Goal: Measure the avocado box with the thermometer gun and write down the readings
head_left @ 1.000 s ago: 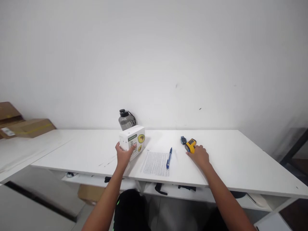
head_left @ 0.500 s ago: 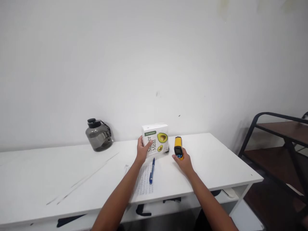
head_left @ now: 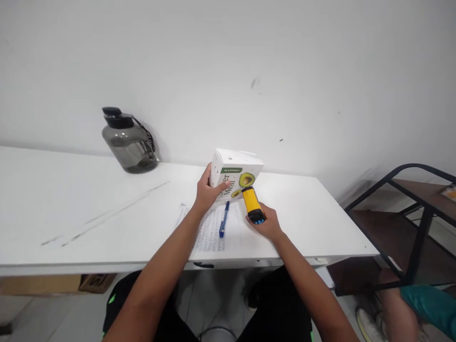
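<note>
My left hand (head_left: pixel 207 191) grips the left side of a white box (head_left: pixel 228 159) printed with avocados and the word "Meal", its thumb across the front. My right hand (head_left: pixel 268 222) is wrapped round a yellow and black infrared thermometer (head_left: pixel 252 204), whose front end is close to the box's lower right front; whether they touch I cannot tell. Below the box, a blue pen (head_left: pixel 224 221) lies on a printed sheet of paper (head_left: pixel 206 232). The thermometer's handle is mostly hidden in my right hand.
A large grey see-through water jug (head_left: pixel 130 142) with a black lid stands by the wall on the white table (head_left: pixel 89 199). On the right is a dark-framed shelf rack (head_left: pixel 384 223). Another person's leg (head_left: pixel 401 308) shows at the lower right, and a cardboard box (head_left: pixel 46 285) lies under the table.
My view has tilted downward. The thermometer has come left, nearer the box, and its front end now points toward it. The box stays in my left hand, with more of its top showing.
</note>
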Tool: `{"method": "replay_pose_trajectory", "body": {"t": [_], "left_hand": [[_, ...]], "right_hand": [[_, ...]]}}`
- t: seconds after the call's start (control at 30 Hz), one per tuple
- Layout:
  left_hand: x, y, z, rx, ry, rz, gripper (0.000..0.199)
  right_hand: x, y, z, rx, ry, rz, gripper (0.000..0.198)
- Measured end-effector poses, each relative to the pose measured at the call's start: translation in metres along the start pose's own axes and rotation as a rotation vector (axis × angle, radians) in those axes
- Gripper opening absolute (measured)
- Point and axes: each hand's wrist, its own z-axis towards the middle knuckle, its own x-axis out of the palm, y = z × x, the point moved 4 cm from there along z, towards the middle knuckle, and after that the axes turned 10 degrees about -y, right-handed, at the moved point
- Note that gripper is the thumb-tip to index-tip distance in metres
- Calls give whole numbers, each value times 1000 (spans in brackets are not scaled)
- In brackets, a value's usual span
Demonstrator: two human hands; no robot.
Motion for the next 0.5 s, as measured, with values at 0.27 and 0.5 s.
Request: {"method": "replay_pose_trajectory", "body": {"t": [0.27, 0.5], "left_hand": [[6, -17, -10, 75, 77, -86, 79], [5, -19, -14, 147, 65, 11, 83]], "right_hand": [[0, -5, 0, -3, -41, -40, 22], [-4, -10, -3, 46, -120, -79, 24]]}}
